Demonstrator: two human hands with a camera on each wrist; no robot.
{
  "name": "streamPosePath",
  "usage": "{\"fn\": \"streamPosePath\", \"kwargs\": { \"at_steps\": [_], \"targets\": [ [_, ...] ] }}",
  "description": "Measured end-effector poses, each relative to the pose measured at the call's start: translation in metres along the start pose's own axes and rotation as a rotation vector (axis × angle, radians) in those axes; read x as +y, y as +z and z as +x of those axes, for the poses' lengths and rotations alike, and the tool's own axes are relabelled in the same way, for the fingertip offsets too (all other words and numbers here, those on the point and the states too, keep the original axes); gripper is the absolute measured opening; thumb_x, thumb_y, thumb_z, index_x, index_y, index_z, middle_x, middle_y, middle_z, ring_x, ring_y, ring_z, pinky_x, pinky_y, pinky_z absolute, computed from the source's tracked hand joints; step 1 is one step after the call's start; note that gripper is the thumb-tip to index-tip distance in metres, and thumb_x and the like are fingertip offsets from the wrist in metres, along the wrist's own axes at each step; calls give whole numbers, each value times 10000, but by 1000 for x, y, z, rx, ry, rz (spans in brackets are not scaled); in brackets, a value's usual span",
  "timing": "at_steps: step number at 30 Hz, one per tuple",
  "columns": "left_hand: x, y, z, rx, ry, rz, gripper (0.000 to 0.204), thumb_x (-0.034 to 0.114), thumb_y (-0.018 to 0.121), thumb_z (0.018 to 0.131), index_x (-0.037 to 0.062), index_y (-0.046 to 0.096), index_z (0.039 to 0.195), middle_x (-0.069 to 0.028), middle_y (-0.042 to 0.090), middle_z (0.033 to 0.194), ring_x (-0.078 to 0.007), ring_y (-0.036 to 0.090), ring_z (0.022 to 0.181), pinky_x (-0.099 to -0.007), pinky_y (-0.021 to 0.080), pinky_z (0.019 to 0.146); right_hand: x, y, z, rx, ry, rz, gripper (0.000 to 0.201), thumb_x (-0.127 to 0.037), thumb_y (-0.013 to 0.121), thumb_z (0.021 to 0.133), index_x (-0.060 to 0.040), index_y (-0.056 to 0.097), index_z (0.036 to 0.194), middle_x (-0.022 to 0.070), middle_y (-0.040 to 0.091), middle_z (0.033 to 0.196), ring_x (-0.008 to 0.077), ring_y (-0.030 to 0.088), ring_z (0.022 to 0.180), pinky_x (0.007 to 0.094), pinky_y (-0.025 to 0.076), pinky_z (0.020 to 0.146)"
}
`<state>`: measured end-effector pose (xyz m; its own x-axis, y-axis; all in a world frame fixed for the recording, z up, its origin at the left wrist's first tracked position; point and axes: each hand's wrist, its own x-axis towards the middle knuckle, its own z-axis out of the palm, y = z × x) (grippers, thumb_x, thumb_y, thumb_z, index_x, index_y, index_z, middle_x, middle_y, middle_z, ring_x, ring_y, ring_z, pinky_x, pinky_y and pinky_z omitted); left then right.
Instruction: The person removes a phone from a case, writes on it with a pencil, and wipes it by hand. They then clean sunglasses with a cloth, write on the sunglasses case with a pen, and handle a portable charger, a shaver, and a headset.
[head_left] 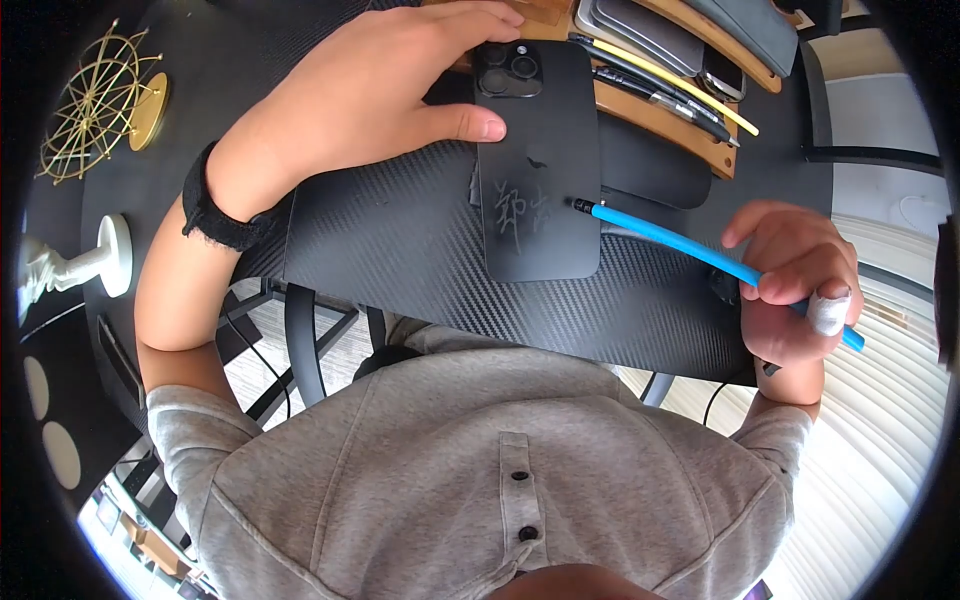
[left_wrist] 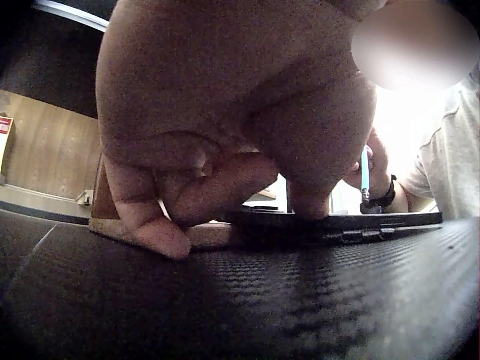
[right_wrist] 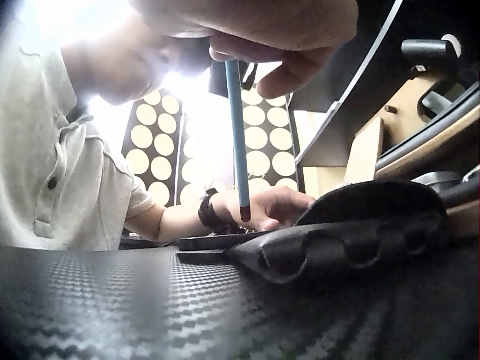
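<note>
A black phone [head_left: 540, 190] lies back up on the dark textured table, with pale marks drawn on its lower half. My left hand [head_left: 370, 90] rests over its upper left edge, thumb on the phone beside the camera block and fingers spread beyond its top. The right hand [head_left: 805, 280] pinches a blue pencil [head_left: 680, 240] near one end, a white wrap round one finger. The pencil's dark tip is at the phone's right edge, by the marks; in the right wrist view the pencil [right_wrist: 238, 142] slants down to the phone [right_wrist: 210, 241].
Behind the phone stands a wooden holder [head_left: 670, 130] with a yellow pencil [head_left: 680, 80], pens and grey devices. A black case [head_left: 655, 175] lies right of the phone. At the far left are a gold wire ornament [head_left: 95, 105] and a white figurine [head_left: 110, 255].
</note>
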<state>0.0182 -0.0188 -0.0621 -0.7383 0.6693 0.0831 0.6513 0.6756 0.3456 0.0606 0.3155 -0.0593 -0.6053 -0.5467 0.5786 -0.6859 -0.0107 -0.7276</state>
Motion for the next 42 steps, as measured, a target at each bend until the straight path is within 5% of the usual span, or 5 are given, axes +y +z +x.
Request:
{"fn": "streamPosePath", "kwargs": {
  "at_steps": [12,19,22,25,42],
  "targets": [
    [-1,1,0,-4,-2,2,716,420,751,909,-48,504,1392,-220,566,1444,-389,642,1206,-415,539,1004,2,6,2,7,34,-42,518,-389,417,1107,-68,573,732,56,542,559,174,502,448,409,546,558],
    [2,-1,2,-34,-38,-7,715,417,755,906,-50,505,1387,-210,544,1476,-387,635,1221,-413,536,1012,7,2,3,-35,-43,5,479,-295,387,1119,-38,580,763,74,550,567,198,535,458,413,569,549],
    [-14,7,4,-17,25,-6,730,438,743,910,-54,511,1398,-250,617,1365,-402,672,1135,-419,559,956,9,1,3,-36,-53,5,479,-300,384,1120,-40,577,766,74,550,568,193,529,457,417,568,556],
    [-18,25,-2,169,51,7,724,284,830,813,81,533,1442,-106,580,1480,-363,658,1190,-434,554,982,10,1,2,-37,-60,2,476,-302,380,1121,-42,574,772,74,549,567,190,524,455,418,567,558],
    [-15,22,-2,131,25,-35,721,269,829,813,60,533,1436,-111,571,1491,-374,631,1237,-436,551,994,11,-1,3,-47,-72,-19,473,-314,383,1119,-43,574,781,76,573,585,197,532,461,430,567,572]
  ]
}}
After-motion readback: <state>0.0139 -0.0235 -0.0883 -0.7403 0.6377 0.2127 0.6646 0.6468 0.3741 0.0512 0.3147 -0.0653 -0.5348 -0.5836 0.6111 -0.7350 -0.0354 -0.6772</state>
